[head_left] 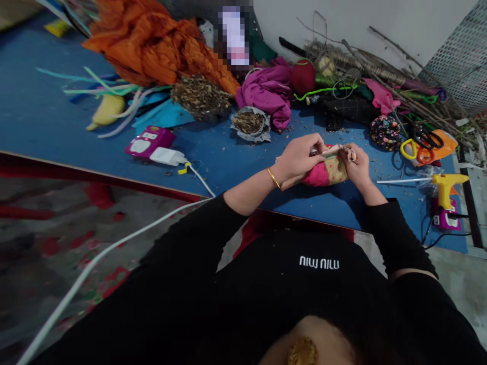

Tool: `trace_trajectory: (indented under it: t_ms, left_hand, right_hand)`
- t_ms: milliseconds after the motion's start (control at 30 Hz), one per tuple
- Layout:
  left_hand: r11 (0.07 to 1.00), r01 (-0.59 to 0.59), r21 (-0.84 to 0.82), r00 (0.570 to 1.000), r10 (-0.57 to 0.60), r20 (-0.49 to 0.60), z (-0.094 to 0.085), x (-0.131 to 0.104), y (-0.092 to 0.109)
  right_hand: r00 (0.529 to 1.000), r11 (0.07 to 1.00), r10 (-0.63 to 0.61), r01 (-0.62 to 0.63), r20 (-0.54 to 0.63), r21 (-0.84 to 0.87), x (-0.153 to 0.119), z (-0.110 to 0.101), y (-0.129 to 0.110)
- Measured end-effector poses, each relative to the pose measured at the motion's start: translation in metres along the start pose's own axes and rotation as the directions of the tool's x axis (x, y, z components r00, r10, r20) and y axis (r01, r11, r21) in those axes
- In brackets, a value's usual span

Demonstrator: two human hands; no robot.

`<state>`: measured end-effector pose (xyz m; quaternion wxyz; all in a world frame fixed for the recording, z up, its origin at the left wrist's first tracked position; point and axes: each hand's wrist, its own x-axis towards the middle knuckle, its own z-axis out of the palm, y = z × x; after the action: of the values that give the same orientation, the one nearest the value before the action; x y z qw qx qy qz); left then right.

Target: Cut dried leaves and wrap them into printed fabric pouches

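1. Nearest the camera, a round gold-coloured ornament (303, 351) with a rough surface is seen above a soft black top (281, 289).
2. White block lettering on the chest can be read as "MIU MIU", upside down from this viewpoint.
3. At the near edge of the blue desk (213, 152), a small plump cloth bundle (316, 175) is held between both hands. It is pieced from bright pink fabric and a tan, dotted patch; a paler, folded edge is gathered along its top.
4. By the left hand (300, 158), that edge is pinched between bent fingers and thumb, with little gap between them. By the right hand (357, 165), the upper right corner is gripped, with its fingers curled in.
5. The bundle's long axis is laid roughly left to right, along the desk's near edge; its gathered side is turned away from the body.
6. Beyond it, dry, flaky brown matter is contained in a large clear bag (200, 98) and a smaller crinkled bag (249, 123). Crumpled orange cloth (140, 45) and smooth purple cloth (264, 94) are heaped behind.
7. To the right, a ball of floral fabric (385, 133), thin rough twigs (393, 48) and a yellow plastic glue gun (445, 190) are seen.
8. Small markings on the purple socket box (163, 136) cannot be read.
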<state>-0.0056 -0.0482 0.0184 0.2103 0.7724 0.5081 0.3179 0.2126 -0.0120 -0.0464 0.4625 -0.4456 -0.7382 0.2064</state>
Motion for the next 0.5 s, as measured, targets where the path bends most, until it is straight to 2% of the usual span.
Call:
trace_trajectory:
  t_ms: [100,267,400,500]
  left_hand:
    - [0.996,-0.051,0.074,0.998,0.054,-0.042,0.001,0.001,0.001]
    - [0.98,-0.025,0.196,0.995,0.044,-0.092,0.01,0.009,0.0]
    - [0.98,0.011,0.197,0.997,0.004,-0.079,0.018,0.019,0.003]
    - [0.987,0.003,0.161,0.997,0.01,-0.079,0.023,0.025,0.01]
  right_hand:
    - [1.0,1.0,-0.009,0.009,0.012,0.0,0.001,-0.001,-0.002]
    - [0.994,0.994,-0.108,0.108,0.004,0.028,0.001,-0.003,-0.008]
    - [0.997,0.995,-0.056,0.05,0.061,0.091,0.0,-0.003,-0.004]
    - [0.995,0.997,-0.031,0.024,0.094,0.071,0.001,-0.003,-0.001]
